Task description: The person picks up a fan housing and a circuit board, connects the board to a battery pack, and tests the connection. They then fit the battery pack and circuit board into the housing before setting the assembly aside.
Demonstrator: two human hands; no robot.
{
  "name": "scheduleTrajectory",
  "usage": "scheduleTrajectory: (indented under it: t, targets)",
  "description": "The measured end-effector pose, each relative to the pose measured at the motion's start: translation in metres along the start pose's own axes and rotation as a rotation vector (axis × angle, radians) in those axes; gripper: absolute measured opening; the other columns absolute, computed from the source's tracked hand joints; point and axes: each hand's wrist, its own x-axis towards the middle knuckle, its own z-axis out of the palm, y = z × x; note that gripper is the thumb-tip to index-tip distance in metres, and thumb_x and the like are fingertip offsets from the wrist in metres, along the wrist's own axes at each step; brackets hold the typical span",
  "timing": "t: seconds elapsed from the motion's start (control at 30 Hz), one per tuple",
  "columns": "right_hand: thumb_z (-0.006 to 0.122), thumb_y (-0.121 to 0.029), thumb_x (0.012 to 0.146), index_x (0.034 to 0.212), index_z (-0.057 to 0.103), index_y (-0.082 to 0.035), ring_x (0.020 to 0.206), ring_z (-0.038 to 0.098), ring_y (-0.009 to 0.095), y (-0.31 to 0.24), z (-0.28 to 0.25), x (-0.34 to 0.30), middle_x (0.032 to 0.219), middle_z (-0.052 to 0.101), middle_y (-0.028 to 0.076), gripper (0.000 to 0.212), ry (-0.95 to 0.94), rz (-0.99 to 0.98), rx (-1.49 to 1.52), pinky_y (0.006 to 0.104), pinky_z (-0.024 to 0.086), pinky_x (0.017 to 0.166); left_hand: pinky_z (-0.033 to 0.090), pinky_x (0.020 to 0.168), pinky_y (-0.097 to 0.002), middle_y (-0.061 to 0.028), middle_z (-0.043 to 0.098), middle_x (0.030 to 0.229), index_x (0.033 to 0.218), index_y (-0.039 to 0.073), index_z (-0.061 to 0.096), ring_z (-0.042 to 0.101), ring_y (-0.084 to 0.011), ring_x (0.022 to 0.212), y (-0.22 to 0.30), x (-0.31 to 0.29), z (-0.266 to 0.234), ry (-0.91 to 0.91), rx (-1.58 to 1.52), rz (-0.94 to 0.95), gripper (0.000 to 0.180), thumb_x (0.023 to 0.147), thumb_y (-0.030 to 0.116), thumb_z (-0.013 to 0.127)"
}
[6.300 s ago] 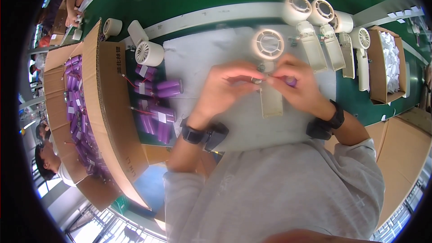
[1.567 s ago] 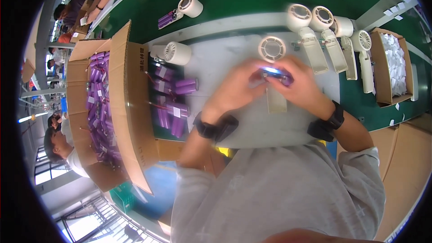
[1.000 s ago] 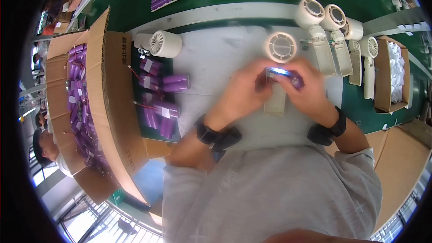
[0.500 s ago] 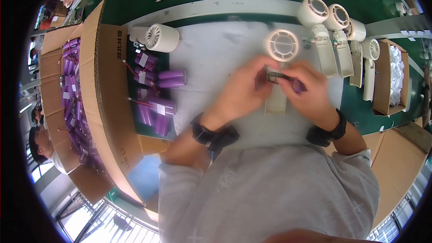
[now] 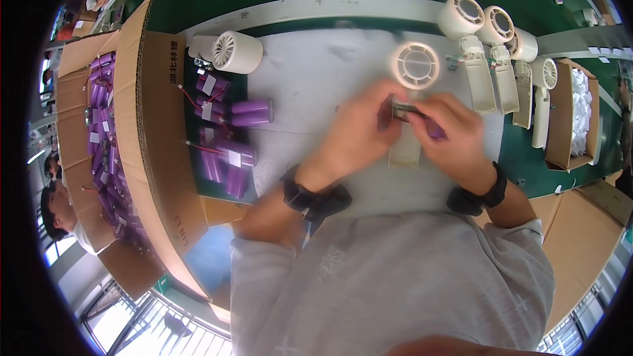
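Observation:
My left hand (image 5: pixel 362 118) and my right hand (image 5: pixel 453 130) meet over the middle of the pale work mat (image 5: pixel 297 69), both closed. Between their fingertips is a small circuit board (image 5: pixel 400 109). Purple battery cells (image 5: pixel 436 132) show under my right fingers, and a dark purple surface shows by my left fingers. The fingers hide how board and cells join. Beneath and just beyond the hands lies a cream handheld fan (image 5: pixel 415 66) with a round ringed head. Its open handle shell (image 5: pixel 404 153) points toward me, partly covered by the hands.
Left of the mat lie several purple battery packs (image 5: pixel 227 153) with wires, and a fan body (image 5: pixel 237 53). A tall carton (image 5: pixel 161 92) of packs stands farther left. On the right are several fans (image 5: pixel 476 72) and a small box (image 5: pixel 560 118) of white pieces. A metal rail (image 5: pixel 343 6) runs behind.
The fan with purple cells beyond the rail has shifted to the right. My hands stay in nearly the same place, with the board still between the fingertips.

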Motion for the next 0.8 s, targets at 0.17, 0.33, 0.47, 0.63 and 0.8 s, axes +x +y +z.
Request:
scheduleTrajectory:
  t: [0.17,0.33,0.47,0.63,0.8]
  targets:
    - [0.075,0.000,0.076,0.095,0.068,-0.001,0.066,0.065,0.023,-0.0006,0.0003,0.0015,0.086,0.064,0.010,0.021,0.002,-0.005,-0.011,0.0303,0.052,0.057,0.040,0.054,-0.0236,0.0004,0.051,0.069,0.108,0.009,0.053,0.050,-0.0062,0.058,-0.0008,0.0011,-0.0006,-0.004,0.004,-0.004,0.036,0.078,-0.005,0.066]
    - [0.075,0.000,0.076,0.096,0.069,0.000,0.066,0.064,0.023,-0.0018,-0.0009,0.0036,0.087,0.064,0.010,0.020,-0.003,-0.023,-0.028,0.0303,0.053,0.057,0.042,0.055,-0.0231,0.0009,0.051,0.070,0.111,0.009,0.053,0.050,-0.0066,0.059,-0.0002,0.0024,-0.0015,-0.014,0.003,-0.001,0.037,0.079,-0.004,0.066]
    - [0.075,0.000,0.077,0.096,0.070,0.001,0.065,0.064,0.023,-0.0030,-0.0015,0.0035,0.087,0.063,0.010,0.020,-0.021,-0.012,-0.056,0.0300,0.052,0.057,0.044,0.058,-0.0226,0.0008,0.055,0.074,0.113,0.007,0.055,0.053,-0.0068,0.062,-0.0045,0.0039,-0.0048,-0.042,-0.119,0.058,0.035,0.081,-0.005,0.065]
    - [0.074,-0.001,0.078,0.097,0.069,0.000,0.064,0.064,0.022,-0.0043,-0.0026,0.0030,0.086,0.063,0.010,0.019,-0.022,-0.021,-0.082,0.0300,0.052,0.057,0.050,0.065,-0.0247,-0.0018,0.065,0.085,0.114,0.003,0.061,0.061,-0.0083,0.072,-0.0078,0.0035,-0.0055,-0.052,-0.094,0.015,0.030,0.086,-0.008,0.062]
    - [0.075,-0.003,0.079,0.093,0.066,-0.001,0.062,0.062,0.021,0.0031,-0.0017,0.0015,0.085,0.063,0.009,0.016,0.003,0.015,-0.014,0.0298,0.050,0.055,0.053,0.068,-0.0273,-0.0071,0.070,0.093,0.111,0.003,0.068,0.066,-0.0127,0.079,-0.0064,0.0056,-0.0051,-0.041,-0.163,0.041,0.030,0.085,-0.011,0.062]
